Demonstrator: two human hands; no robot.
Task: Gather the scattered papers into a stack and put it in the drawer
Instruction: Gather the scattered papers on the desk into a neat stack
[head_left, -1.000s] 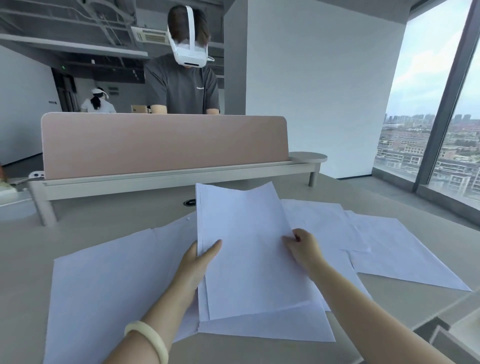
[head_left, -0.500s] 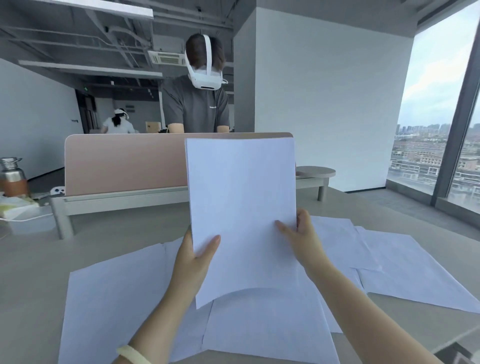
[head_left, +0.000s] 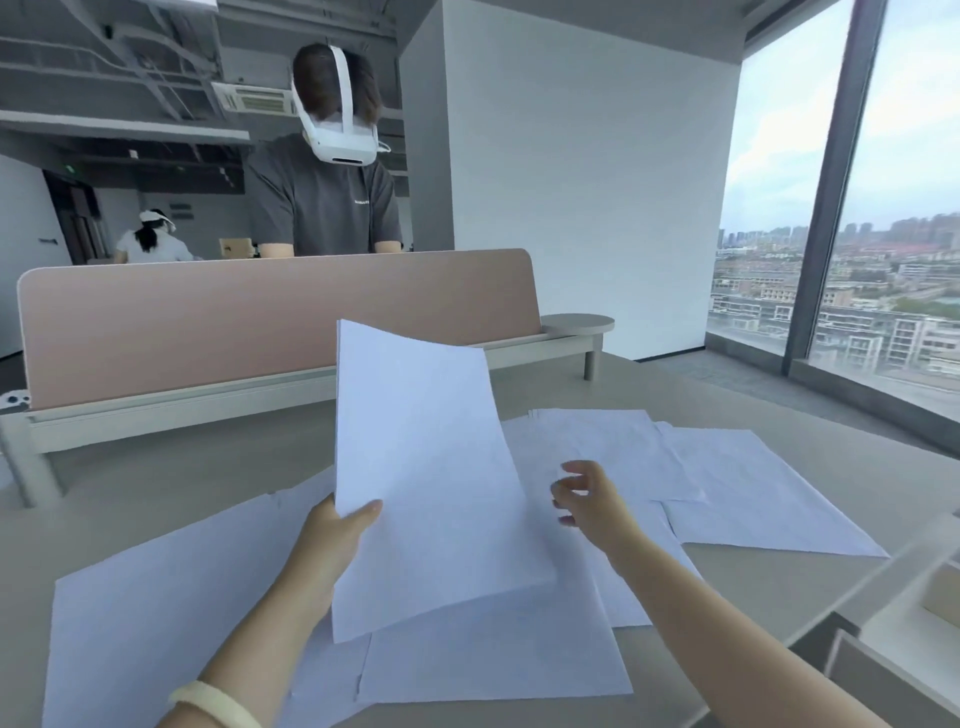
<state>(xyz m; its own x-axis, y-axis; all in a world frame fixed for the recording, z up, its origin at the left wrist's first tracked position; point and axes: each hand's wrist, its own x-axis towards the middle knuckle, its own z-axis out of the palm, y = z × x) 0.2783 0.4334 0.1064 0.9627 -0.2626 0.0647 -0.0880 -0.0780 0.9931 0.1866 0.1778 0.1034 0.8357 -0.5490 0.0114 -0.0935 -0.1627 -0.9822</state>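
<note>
Released by the right hand (head_left: 589, 499), blank sheets (head_left: 426, 467) tilt in left hand (head_left: 332, 535).

Both forearms were bare, with no sleeve showing anywhere up to the frame's lower edge. The left hand (head_left: 332, 540) carried no ring that could be made out; its wrist wore a smooth, pale cream bangle (head_left: 215, 702), rounded and plain. The right hand (head_left: 592, 499) and its wrist wore nothing, and its fingers (head_left: 571, 473) were unadorned.
</note>
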